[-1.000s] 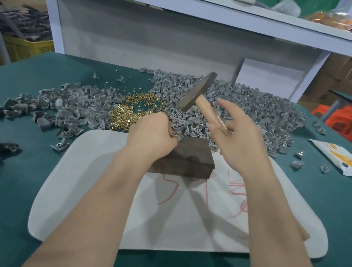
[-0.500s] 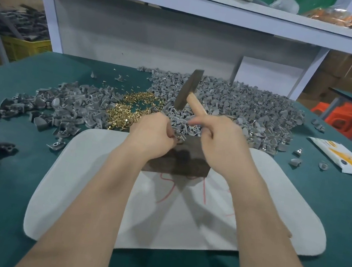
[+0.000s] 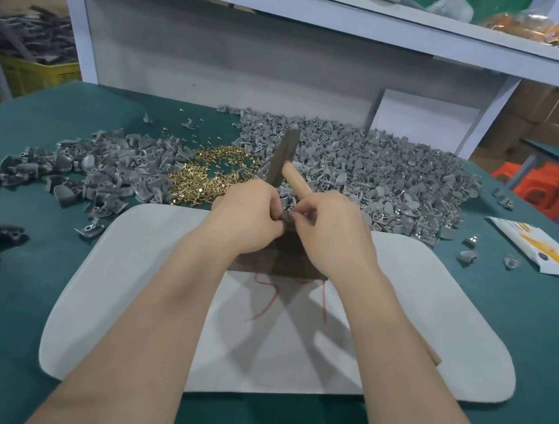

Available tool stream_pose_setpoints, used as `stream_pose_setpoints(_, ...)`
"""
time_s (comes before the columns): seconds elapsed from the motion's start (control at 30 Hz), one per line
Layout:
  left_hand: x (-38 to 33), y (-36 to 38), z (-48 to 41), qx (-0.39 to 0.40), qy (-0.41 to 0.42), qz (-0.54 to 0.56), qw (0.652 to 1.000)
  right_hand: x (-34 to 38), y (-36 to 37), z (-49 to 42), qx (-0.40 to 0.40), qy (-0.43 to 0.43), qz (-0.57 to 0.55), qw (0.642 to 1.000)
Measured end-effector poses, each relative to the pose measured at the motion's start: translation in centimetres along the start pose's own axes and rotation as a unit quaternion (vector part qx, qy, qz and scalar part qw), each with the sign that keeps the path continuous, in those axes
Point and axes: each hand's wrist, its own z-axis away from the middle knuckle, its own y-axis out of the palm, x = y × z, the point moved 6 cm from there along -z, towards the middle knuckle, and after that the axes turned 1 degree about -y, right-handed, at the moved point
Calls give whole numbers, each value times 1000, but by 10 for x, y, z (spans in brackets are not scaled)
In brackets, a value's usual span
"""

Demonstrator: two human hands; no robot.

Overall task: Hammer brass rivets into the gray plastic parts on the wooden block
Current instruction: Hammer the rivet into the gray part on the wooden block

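We record two bare forearms reaching in over a white mat [image 3: 285,372] that lies on the green table cover [image 3: 8,318]; red scribbles mark the mat near its middle. On the far part of the mat sits the dark wooden block [image 3: 286,260], largely covered by the hands. The left hand [image 3: 245,216] has its fingers curled and pinches a small gray plastic part [image 3: 286,217] at the block's far top edge. The right hand [image 3: 333,235] is closed round the wooden handle of the hammer [image 3: 282,155], its fingertips meeting the same part; we cannot tell whether a rivet is seated in it. The hammer head stands raised and tilted just beyond the knuckles, and the butt of the handle shows below the right forearm. Just behind the left hand lies the heap of brass rivets [image 3: 205,173], flanked by a darker pile of gray parts [image 3: 98,170] on the left and a larger gray pile [image 3: 382,175] on the right. A white packet [image 3: 543,252] lies near the table's right edge. Farthest off we note a white shelf [image 3: 298,4]
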Motion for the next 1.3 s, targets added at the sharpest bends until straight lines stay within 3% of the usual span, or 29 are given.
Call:
stream_pose_setpoints(0.53, -1, 1, -1, -2, 4, -6, 1000, -1, 2, -3, 7, 6, 3, 1000)
stream_pose_setpoints(1.1, -6, 2, -4, -11, 33, -45, 998, 7, 4, -4, -8, -36, 77, 996)
stream_pose_setpoints(1.3, -2, 3, -4, -17, 31, -29, 999, 1, 5, -5, 7, -20, 48, 999)
